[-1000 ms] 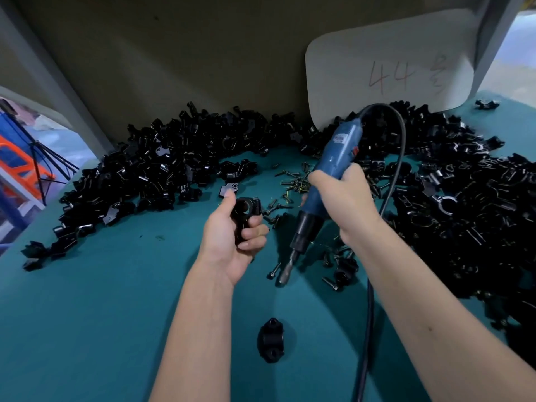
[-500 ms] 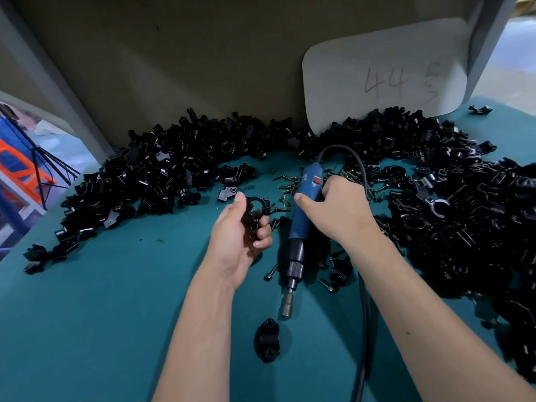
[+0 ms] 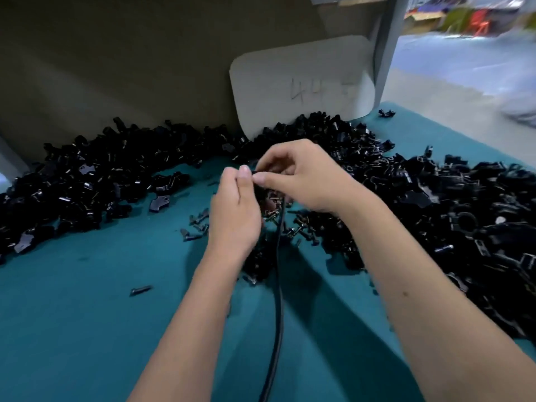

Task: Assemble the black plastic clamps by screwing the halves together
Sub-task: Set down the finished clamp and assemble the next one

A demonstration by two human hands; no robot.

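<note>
Both hands meet over the middle of the teal table, and what they share is mostly hidden: the left hand has its fingers curled around a black clamp piece, of which only a dark sliver shows past the palm, while the right hand pinches at the top of that same piece with thumb and forefinger, the other fingers bent. Whether a screw sits between those fingertips I cannot tell; motion blur smears the spot. Loose screws lie scattered just beneath the hands, and a single one lies apart on the left. A black cable runs from under the hands to the near edge, its far end covered. Heaps of black clamp halves ring the work area. Leaning on the back wall, a pale card reads "44", followed by an unreadable mark.
</note>
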